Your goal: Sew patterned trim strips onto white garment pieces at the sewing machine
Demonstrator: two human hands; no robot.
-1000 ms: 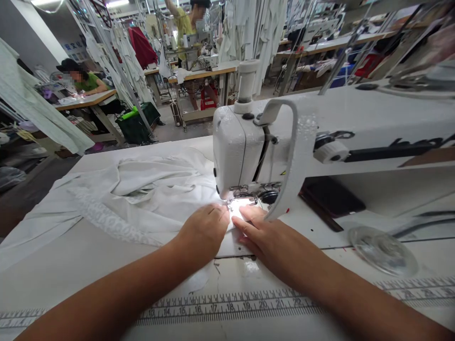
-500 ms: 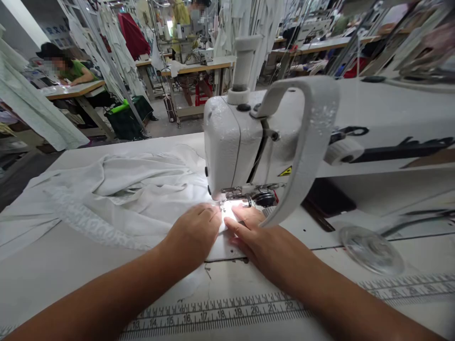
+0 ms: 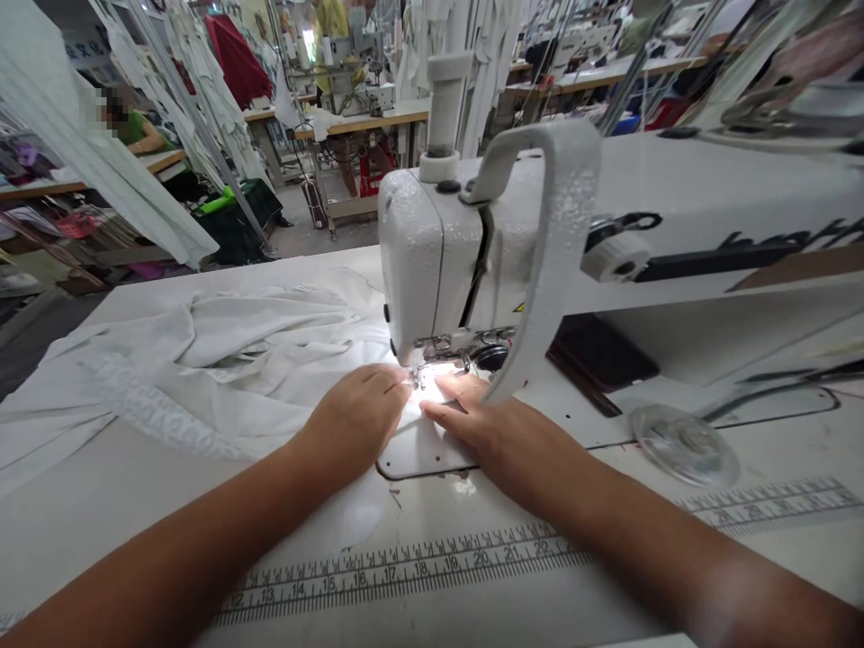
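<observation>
White fabric (image 3: 290, 335) lies in loose folds to the left of a white sewing machine (image 3: 413, 261), and its edge runs under the lit needle area. Left of the presser foot (image 3: 418, 378), my left hand (image 3: 357, 416) is closed on the cloth, its fingers bunched and the tips partly hidden. My right hand (image 3: 499, 430) rests on the other side with thumb and fingers apart, touching the cloth at the front right of the foot. The machine's curved guard hides part of these fingers. A lace-like patterned band (image 3: 162, 418) shows on the fabric.
A printed ruler strip (image 3: 405, 580) crosses the table's front. On the right are a clear round disc (image 3: 685, 445) and a dark flat object (image 3: 603, 353) under the machine arm. Hanging white cloth (image 3: 128, 135), other worktables (image 3: 378, 119) and a seated person (image 3: 139, 130) appear behind.
The view has shifted slightly, so machine and hands sit a little higher and further left. Both hands stay by the presser foot, and the fabric folds look nearly the same.
</observation>
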